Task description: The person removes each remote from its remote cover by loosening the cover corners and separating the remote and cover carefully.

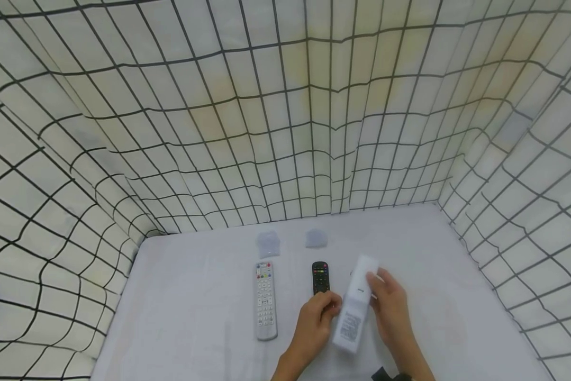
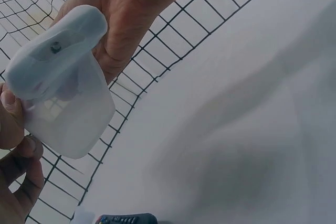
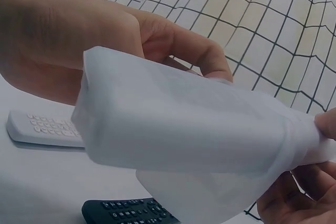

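A white remote control (image 1: 359, 304), back side up with a printed label near its lower end, is held tilted above the table inside a translucent plastic sleeve (image 2: 79, 121). In the left wrist view a loose flap of the sleeve hangs from it. My right hand (image 1: 392, 304) grips its upper right side. My left hand (image 1: 314, 320) has curled fingers pinching at the left edge. Whether they hold the sleeve alone or the remote too, I cannot tell. A black remote control (image 1: 320, 276) lies beyond the left hand, partly hidden by it.
On the white table (image 1: 180, 307), a grey remote control (image 1: 265, 301) lies face up to the left. Two small crumpled pieces of clear plastic, a left one (image 1: 268, 243) and a right one (image 1: 316, 238), lie behind the remotes. Black-lined netting (image 1: 266, 132) rises around the back and sides.
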`<state>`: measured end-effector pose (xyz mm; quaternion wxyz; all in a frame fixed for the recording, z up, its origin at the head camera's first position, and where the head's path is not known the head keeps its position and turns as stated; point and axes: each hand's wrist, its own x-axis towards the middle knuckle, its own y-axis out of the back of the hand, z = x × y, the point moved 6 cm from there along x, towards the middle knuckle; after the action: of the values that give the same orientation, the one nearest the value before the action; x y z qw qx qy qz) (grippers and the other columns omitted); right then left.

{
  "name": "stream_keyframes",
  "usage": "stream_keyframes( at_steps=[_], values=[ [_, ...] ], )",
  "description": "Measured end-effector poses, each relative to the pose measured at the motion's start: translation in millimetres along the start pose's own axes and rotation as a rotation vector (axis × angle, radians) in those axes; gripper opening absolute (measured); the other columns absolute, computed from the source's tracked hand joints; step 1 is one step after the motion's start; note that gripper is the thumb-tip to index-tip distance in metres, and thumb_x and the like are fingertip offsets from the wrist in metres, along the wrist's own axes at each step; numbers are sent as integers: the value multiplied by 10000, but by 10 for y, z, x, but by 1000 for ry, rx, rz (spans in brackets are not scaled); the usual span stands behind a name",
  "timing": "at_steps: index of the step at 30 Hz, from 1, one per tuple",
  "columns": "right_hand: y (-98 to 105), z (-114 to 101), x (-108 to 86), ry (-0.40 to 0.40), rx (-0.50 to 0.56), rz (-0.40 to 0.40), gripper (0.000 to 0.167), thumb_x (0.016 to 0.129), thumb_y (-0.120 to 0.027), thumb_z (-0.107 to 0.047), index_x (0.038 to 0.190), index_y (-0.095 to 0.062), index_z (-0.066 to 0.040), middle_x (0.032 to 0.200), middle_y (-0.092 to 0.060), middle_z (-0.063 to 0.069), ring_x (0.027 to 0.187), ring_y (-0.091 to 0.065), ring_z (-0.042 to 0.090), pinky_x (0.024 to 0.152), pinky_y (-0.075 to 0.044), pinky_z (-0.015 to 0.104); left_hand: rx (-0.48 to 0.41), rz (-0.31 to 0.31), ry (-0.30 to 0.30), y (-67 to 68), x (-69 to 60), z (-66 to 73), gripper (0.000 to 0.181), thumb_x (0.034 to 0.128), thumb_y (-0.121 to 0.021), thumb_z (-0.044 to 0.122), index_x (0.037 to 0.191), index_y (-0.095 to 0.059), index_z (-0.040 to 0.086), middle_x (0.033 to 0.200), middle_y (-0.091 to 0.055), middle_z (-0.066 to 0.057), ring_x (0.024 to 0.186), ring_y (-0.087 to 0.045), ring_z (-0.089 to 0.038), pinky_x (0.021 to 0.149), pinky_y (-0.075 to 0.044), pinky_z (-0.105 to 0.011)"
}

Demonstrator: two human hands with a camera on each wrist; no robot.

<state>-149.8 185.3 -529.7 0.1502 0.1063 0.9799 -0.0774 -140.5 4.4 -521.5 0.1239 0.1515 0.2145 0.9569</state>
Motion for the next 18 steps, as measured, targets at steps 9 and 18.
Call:
stream_keyframes(
  at_steps=[9, 18],
  values=[
    [-12, 7, 24, -6, -27, 15, 650, 1050, -599, -467, 1567, -420, -116, 1514, -543, 69, 1321, -592, 120, 1050, -543, 257, -24, -18, 21, 53, -29, 59, 143, 980, -630, 58, 1001, -701, 182, 913, -669, 52, 815, -534, 27, 750, -540, -194],
    [-28, -32, 10, 25, -24, 15, 630, 1052, -599, -460, 1540, -450, -91, 1492, -563, 109, 1219, -640, 41, 995, -561, 207, -44, -30, 25, 67, -51, 61, 130, 965, -643, 50, 1002, -709, 156, 921, -684, 31, 832, -569, 18, 780, -564, -208]
  ],
)
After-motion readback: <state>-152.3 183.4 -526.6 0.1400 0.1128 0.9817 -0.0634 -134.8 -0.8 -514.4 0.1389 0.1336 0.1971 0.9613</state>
